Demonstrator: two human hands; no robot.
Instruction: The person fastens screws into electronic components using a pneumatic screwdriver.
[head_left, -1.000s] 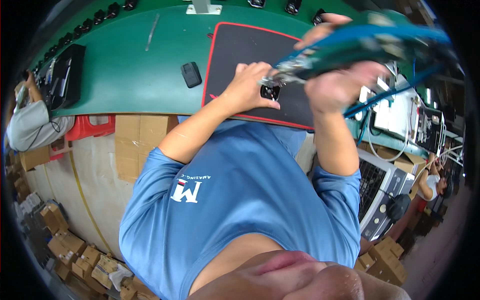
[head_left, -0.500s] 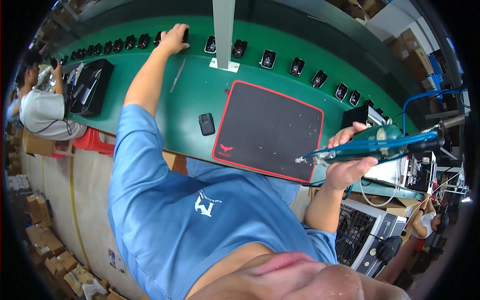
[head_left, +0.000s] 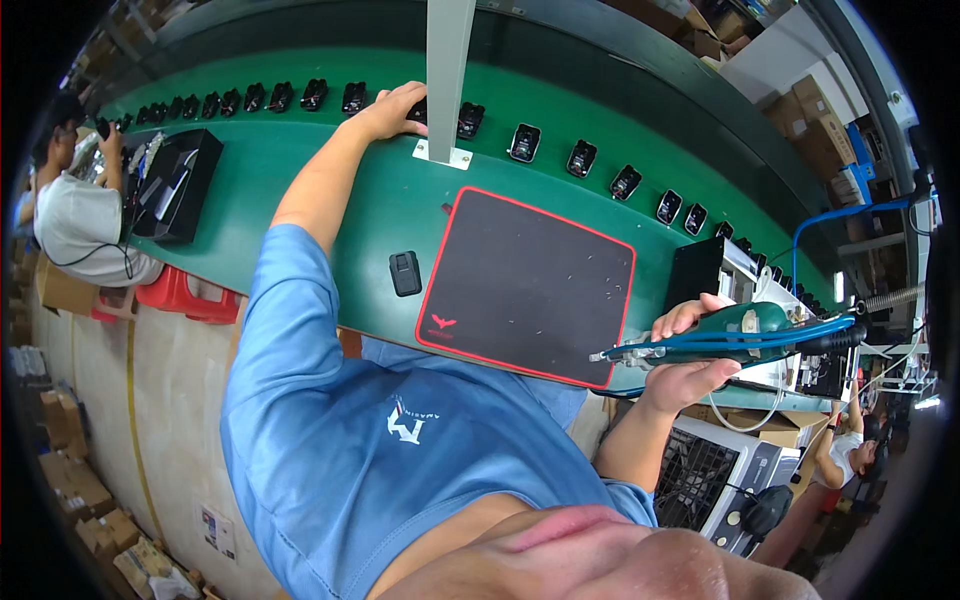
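My left hand (head_left: 392,112) reaches to the row at the back of the bench. Its fingers close round a small black device housing (head_left: 418,108), partly hidden by my hand and a post. At the right, my right hand (head_left: 690,375) wraps round a green power screwdriver (head_left: 740,335) with blue hoses along its body. The tool's metal tip points left, over the lower right corner of a black mat (head_left: 520,290) with a red border. Small bright bits, perhaps screws, are scattered on the mat. A closed black case (head_left: 405,273) lies just left of it.
More open housings (head_left: 523,143) stand in a curved row along the green bench (head_left: 290,160). A pale post (head_left: 447,80) rises by my left hand. Black bins (head_left: 178,187) stand left beside a seated co-worker (head_left: 90,220). A fan unit (head_left: 715,470) is below right.
My left hand has moved right along the row, from one housing to another beside the post. The thin metal strip on the bench is now out of sight. My right hand still holds the screwdriver.
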